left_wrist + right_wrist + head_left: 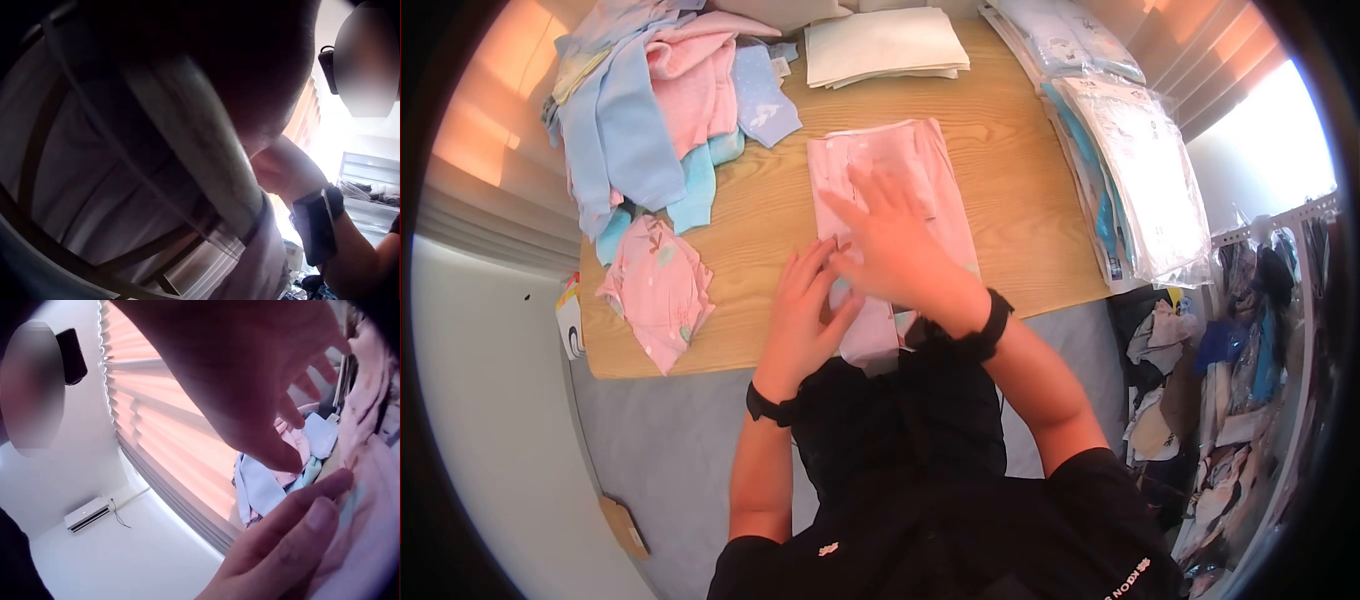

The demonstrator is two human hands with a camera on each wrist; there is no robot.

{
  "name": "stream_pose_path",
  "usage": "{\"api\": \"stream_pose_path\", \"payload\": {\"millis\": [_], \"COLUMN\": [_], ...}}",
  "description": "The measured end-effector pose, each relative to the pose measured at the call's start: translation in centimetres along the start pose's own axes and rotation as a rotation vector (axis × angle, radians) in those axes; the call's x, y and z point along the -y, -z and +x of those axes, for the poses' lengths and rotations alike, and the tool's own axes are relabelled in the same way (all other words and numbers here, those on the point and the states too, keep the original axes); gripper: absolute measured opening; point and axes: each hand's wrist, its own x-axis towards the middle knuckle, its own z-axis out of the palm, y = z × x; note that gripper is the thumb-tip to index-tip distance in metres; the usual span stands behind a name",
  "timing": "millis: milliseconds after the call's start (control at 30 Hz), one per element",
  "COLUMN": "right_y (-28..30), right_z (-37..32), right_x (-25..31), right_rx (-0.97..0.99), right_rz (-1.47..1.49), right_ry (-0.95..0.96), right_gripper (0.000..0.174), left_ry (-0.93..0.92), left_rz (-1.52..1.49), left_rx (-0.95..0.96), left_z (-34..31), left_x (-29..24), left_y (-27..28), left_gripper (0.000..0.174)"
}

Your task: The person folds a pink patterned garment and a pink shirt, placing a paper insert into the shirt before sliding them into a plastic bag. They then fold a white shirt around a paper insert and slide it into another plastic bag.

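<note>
A pink garment (945, 195), folded into a long panel, lies on the table in front of the person. The right hand (900, 240) is over its middle with fingers spread and straight; in the right wrist view this hand (262, 381) is seen from the side, holding nothing. At the garment's left edge is the left hand (805, 305), its fingers extended and its fingertips right at the cloth (369, 500). The two hands overlap slightly in the head view. Dark shapes fill much of the left wrist view, with pale pink cloth (262, 250) low in it.
Blue and pink clothes (635, 120) are heaped at the table's back left, with a patterned pink garment (658, 290) nearer. White sheets (887, 47) are stacked at the back. Plastic-wrapped packages (1135, 160) line the right edge. A rack of bagged items (1240, 360) stands right of the table (1040, 230).
</note>
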Motion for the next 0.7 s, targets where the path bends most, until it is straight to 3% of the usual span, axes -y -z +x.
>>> {"api": "stream_pose_path", "payload": {"millis": [167,267,367,500,600,700], "right_y": [1.2,1.5,1.0,0.3,-0.2,-0.4], "right_z": [-1.8,-1.9,-1.8,-1.4,-0.6,0.3], "right_x": [-1.7,-4.2,-6.4,-6.7,-5.4,-4.4], "right_rx": [-0.015,-0.124,-0.079,-0.1,-0.123,-0.162], "right_rz": [0.224,0.101,0.021,0.007,-0.059,-0.03], "right_ry": [-0.063,-0.206,-0.338,-0.264,-0.251,-0.185], "right_gripper": [0.06,0.058,0.053,0.047,0.046,0.046], "left_ry": [0.066,0.079,0.131,0.287,0.367,0.429], "left_rz": [-0.139,-0.183,-0.349,-0.49,-0.77,-0.849], "left_rx": [-0.028,-0.038,-0.089,-0.185,-0.25,-0.204], "left_z": [-0.3,-0.4,-0.1,0.8,2.3,4.0], "left_x": [0.1,0.3,0.1,0.7,0.7,0.4], "left_y": [-0.1,-0.3,-0.1,0.1,0.3,1.0], "left_gripper": [0.038,0.038,0.034,0.025,0.021,0.023]}}
